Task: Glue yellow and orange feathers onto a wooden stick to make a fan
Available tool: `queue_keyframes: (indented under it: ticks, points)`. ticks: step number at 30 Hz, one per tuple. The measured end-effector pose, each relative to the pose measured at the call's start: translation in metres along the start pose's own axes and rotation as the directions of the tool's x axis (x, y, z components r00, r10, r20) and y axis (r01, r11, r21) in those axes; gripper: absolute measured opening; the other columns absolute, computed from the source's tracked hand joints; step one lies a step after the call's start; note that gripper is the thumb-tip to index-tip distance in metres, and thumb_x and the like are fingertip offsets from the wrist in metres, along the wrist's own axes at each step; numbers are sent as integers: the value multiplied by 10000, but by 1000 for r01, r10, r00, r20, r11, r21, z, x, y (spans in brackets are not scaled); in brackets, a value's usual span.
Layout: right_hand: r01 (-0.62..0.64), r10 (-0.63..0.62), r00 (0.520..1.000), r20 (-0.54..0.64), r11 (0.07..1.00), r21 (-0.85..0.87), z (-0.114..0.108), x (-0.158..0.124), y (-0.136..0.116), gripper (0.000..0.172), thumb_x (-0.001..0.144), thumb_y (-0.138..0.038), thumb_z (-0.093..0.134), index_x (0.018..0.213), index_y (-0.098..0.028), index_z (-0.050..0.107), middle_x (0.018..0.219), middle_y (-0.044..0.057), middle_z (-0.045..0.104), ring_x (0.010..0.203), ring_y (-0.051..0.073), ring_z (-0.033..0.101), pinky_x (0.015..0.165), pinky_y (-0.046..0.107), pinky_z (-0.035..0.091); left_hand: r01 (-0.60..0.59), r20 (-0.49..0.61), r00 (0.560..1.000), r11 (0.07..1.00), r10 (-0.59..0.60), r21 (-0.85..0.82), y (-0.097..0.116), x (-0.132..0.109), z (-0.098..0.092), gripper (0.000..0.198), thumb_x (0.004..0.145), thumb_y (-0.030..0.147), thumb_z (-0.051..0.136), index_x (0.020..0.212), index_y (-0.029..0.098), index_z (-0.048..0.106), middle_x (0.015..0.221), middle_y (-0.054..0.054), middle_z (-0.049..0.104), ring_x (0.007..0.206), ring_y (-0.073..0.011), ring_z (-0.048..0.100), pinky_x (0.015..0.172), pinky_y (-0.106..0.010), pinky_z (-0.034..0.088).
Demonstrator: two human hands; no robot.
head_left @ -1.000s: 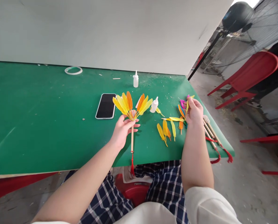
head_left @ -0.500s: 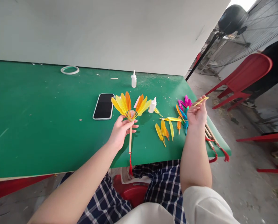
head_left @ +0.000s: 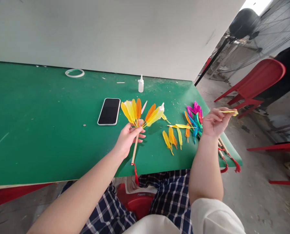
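Observation:
My left hand [head_left: 129, 138] grips a feather fan [head_left: 138, 112] where its yellow and orange feathers meet the wooden stick; a red tassel [head_left: 136, 175] hangs from the stick's lower end. Out past the table's right edge, my right hand [head_left: 215, 123] pinches a yellow feather [head_left: 229, 112] between thumb and fingers. Between the hands lie several loose yellow and orange feathers [head_left: 166, 139]. A pile of magenta, blue and green feathers [head_left: 195, 112] sits just left of my right hand. Behind the fan, a white squeeze bottle [head_left: 161, 107] is partly hidden by its feathers.
A phone [head_left: 109, 111] lies left of the fan on the green table [head_left: 49, 130]. Farther back are a second squeeze bottle [head_left: 141, 84] and a tape roll [head_left: 74, 73]. Tasselled sticks [head_left: 224, 148] rest at the right edge. Beyond stand a red chair [head_left: 259, 81] and a fan [head_left: 244, 24].
My right hand has moved outward to the right with the yellow feather. The feather fan in my left hand has tilted slightly, its feathers shifting right and its stick end left.

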State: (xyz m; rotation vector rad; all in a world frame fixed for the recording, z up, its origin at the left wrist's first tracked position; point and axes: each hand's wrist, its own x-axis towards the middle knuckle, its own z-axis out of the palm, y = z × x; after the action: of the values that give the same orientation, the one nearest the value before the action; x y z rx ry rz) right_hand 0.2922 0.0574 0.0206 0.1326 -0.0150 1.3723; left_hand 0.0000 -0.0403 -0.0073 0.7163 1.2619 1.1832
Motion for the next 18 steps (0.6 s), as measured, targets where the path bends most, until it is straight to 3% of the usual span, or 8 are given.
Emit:
queue_keyframes:
  ticks: [2, 4, 8, 10, 12, 14, 18]
  points:
    - [-43, 55, 997, 52, 977, -210, -1, -1, 10, 136, 793, -193, 523, 792, -276, 631, 669, -48, 588, 482, 40, 457, 339, 102, 364, -7, 7, 1000, 1000, 7, -1, -1, 0, 0, 400, 713, 325, 651, 1076, 196, 544, 819, -43, 656, 629, -115, 630, 496, -178, 487]
    - [-71, 121, 990, 72, 869, -490, -6, -2, 27, 88, 731, -176, 603, 702, -259, 601, 620, -76, 556, 449, 11, 428, 325, 79, 320, -12, 20, 1000, 1000, 12, -4, -2, 0, 0, 398, 718, 316, 648, 1082, 198, 540, 860, -54, 663, 649, -123, 639, 507, -181, 493]
    - [-89, 193, 981, -7, 420, -903, -19, -15, 72, 166, 601, -260, 714, 654, -228, 561, 550, -79, 526, 445, 30, 451, 367, 128, 344, -13, 47, 999, 1000, 14, -11, -2, 1, 0, 383, 732, 287, 632, 1087, 187, 532, 927, -76, 667, 694, -139, 652, 528, -190, 503]
    - [-62, 239, 971, -18, 176, -983, -24, -25, 91, 175, 625, -323, 692, 653, -206, 564, 523, -60, 517, 454, 54, 461, 395, 169, 363, -13, 51, 999, 1000, 14, -10, -2, 0, 0, 374, 729, 264, 633, 1078, 176, 535, 970, -80, 659, 699, -135, 651, 523, -184, 500]
    - [1, 254, 967, 14, 51, -999, -28, -35, 103, 185, 627, -339, 694, 645, -190, 585, 557, -38, 545, 481, 67, 475, 426, 196, 374, -16, 59, 998, 1000, 17, -9, -2, 0, 1, 360, 722, 241, 636, 1062, 167, 540, 1034, -83, 639, 695, -126, 648, 512, -176, 491]
    - [76, 242, 968, 70, -18, -997, -29, -42, 110, 181, 642, -351, 684, 655, -187, 608, 664, -11, 588, 565, 85, 516, 500, 221, 411, -22, 81, 996, 1000, 23, -11, -2, 0, 2, 353, 716, 219, 635, 1053, 167, 543, 1091, -81, 614, 696, -120, 645, 505, -172, 485]
    - [222, 245, 951, 191, -108, -969, -32, -45, 113, 171, 665, -362, 666, 658, -195, 630, 1010, 37, 584, 906, 162, 556, 750, 301, 449, -27, 133, 991, 1000, 28, -11, -5, 0, 2, 360, 710, 195, 628, 1061, 178, 549, 1082, -66, 604, 693, -114, 635, 498, -173, 477]
